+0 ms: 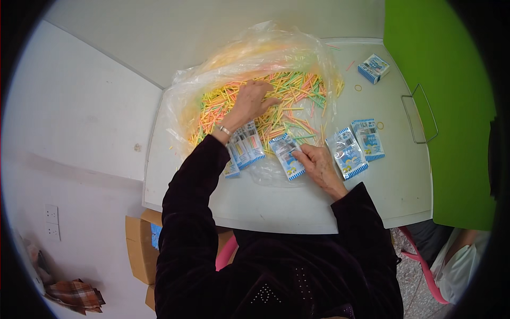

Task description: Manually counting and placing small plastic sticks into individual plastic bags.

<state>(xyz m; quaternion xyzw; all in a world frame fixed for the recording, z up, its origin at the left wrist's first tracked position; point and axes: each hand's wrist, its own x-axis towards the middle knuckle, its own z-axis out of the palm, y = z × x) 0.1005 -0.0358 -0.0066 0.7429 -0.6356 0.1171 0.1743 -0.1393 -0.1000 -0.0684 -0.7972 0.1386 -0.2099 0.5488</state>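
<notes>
A large clear plastic bag [175, 114] lies spread on the table, its mouth toward me. Inside it is a heap of thin pink, yellow and green sticks [297, 93]. My left hand [254, 101] is over the heap, thumb and fingers apart; nothing shows between them. My right hand [319, 162] pinches a small blue-and-white packet [287, 157] by its right side, at the bag's near edge. Partly under my left wrist lie several similar packets [248, 144], with coloured sticks showing through their clear panels. Right of my right hand rest two more packets, a nearer one [348, 154] and a farther one [368, 139].
A small blue-and-white bundle [374, 68] sits at the table's far right, near a yellow rubber band [358, 87]. Another band [380, 125] lies by the packets. A wire handle [419, 114] is at the right edge, beside a green panel [457, 106]. A cardboard box [141, 250] stands below left.
</notes>
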